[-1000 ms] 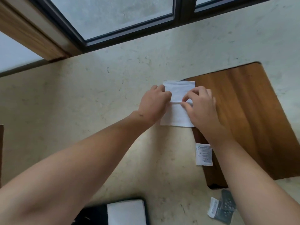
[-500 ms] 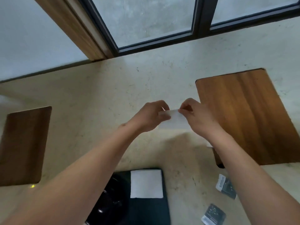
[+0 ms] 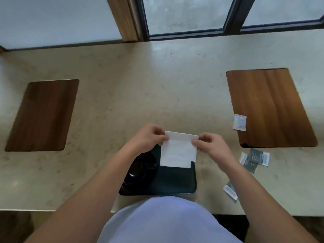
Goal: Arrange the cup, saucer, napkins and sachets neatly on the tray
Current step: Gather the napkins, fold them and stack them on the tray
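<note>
Left board [image 3: 42, 115]: a dark wooden board lies flat on the beige counter [image 3: 149, 95], well apart from everything else.
Saucer [image 3: 140, 171]: a black, glossy round dish sits in the left part of the tray, partly hidden under the left forearm.
Tray [image 3: 177, 181]: black and rectangular, at the counter's near edge, right in front of the person.
Left hand [image 3: 149, 137]: fingers and thumb pinch the napkin's upper left corner.
Napkin [image 3: 178, 151]: white and folded, held above the tray's far right part; a second white napkin [image 3: 188, 164] peeks out beneath its lower right corner, on the tray.
Right hand [image 3: 210, 144]: fingertips pinch the napkin's upper right corner.
Dark sachets [image 3: 254, 159]: a loose cluster on the counter right of the tray, one more [image 3: 230, 190] nearer the edge.
White sachet [image 3: 239, 121]: on the left edge of the right board [image 3: 273, 106].
</note>
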